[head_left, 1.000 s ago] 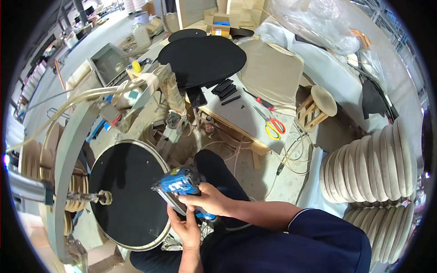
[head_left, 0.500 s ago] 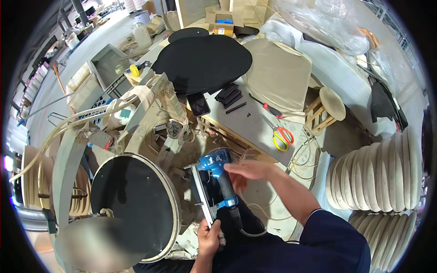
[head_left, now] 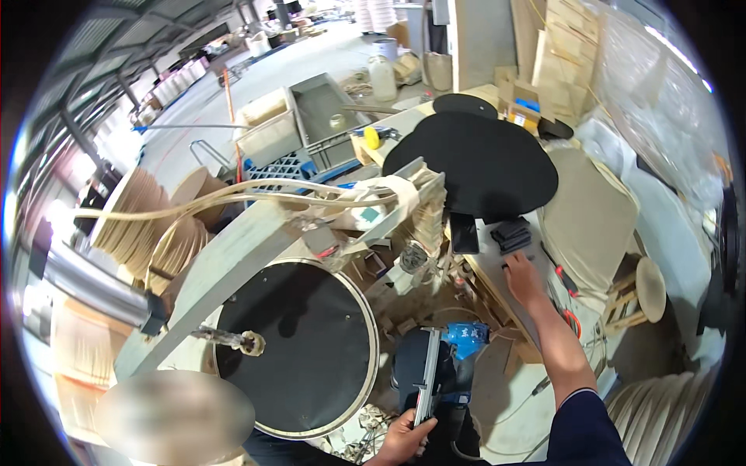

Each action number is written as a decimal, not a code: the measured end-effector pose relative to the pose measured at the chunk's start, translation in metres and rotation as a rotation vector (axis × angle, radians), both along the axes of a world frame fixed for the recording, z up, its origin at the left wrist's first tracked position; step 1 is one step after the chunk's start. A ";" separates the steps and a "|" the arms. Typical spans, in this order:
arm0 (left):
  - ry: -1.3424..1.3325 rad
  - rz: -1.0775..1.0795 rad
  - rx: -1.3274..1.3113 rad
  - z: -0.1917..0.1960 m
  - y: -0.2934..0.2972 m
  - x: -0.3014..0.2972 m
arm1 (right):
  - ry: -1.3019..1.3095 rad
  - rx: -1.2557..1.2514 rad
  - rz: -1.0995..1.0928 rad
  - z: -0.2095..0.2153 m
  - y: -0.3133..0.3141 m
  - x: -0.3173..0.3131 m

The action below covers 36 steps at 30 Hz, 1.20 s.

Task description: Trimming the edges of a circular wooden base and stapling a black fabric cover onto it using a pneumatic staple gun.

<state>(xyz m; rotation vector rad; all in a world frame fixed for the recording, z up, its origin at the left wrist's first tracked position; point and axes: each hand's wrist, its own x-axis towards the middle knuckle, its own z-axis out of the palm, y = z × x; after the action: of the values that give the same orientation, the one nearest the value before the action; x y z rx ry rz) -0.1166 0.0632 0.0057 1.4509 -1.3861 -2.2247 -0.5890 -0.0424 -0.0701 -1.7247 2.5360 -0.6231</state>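
Note:
My left hand [head_left: 404, 436] is closed around the lower end of the silver magazine of a blue pneumatic staple gun [head_left: 468, 339]. The gun rests over my lap, its blue head pointing away from me. My right hand [head_left: 525, 281] reaches out over the worktable, fingers bent down to its surface. Just beyond the fingertips lies a small pile of dark staple strips [head_left: 510, 234]. Whatever the fingers hold is too small and covered to make out. A black phone [head_left: 464, 234] lies left of the pile.
A round black panel with a pale rim [head_left: 371, 342] stands at my left, under a grey machine arm [head_left: 225, 268]. Black oval pads [head_left: 474, 167] and a beige cover [head_left: 587, 221] lie on the table. Red-handled scissors [head_left: 573, 322] are right of my forearm; a wooden stool [head_left: 650, 289] stands beyond.
My right hand has left the staple gun and moved forward to the table by the staple strips. My left hand still grips the magazine. The view has swung left.

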 end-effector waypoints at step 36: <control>0.348 0.011 0.225 0.048 0.064 0.012 | -1.361 -0.268 0.000 0.171 0.087 0.233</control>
<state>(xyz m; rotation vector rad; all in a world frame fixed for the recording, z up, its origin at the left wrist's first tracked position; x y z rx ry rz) -0.1043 0.1269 0.0535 1.0500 -1.0449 -2.5390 -0.3555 0.0449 0.1012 -0.7425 1.4739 -1.4844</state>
